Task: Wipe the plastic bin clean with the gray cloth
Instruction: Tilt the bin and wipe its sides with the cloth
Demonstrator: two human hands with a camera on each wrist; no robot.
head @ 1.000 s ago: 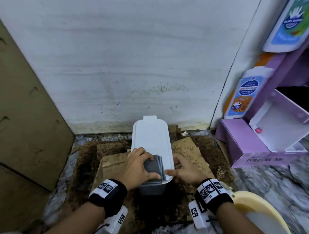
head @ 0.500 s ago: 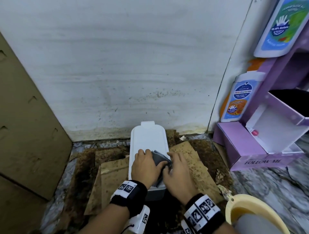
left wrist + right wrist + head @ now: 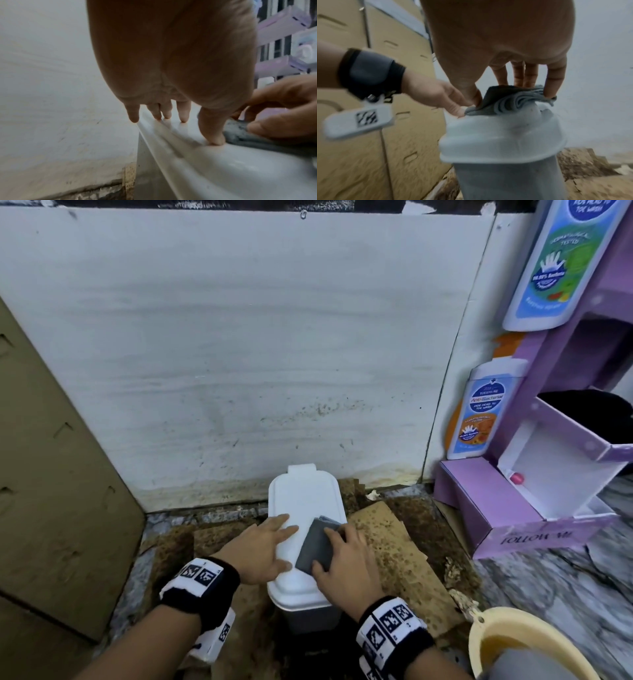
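The plastic bin point(image 3: 303, 501) stands on stained cardboard against the wall, with a white lid point(image 3: 501, 140) on a grey body point(image 3: 505, 180). My left hand point(image 3: 274, 542) lies flat on the lid's left half, fingers straight, with fingertips point(image 3: 183, 119) and thumb touching the lid point(image 3: 205, 162). My right hand point(image 3: 337, 553) holds the folded gray cloth point(image 3: 317, 546) on the lid's right side. In the right wrist view its thumb and fingers point(image 3: 518, 75) pinch the cloth point(image 3: 510, 102) from both ends. The cloth point(image 3: 240, 135) lies just beside my left thumb.
A white wall point(image 3: 239, 354) rises right behind the bin. A brown cardboard panel point(image 3: 51, 491) leans at the left. A purple display stand point(image 3: 513, 508) with printed bottle cut-outs fills the right. A cream basin point(image 3: 507, 642) sits at the lower right. Stained cardboard sheets point(image 3: 394, 549) cover the floor.
The cloth has passed from my left hand to my right. My left hand let go and now lies flat on the lid's left side; the cloth moved toward the lid's right edge.
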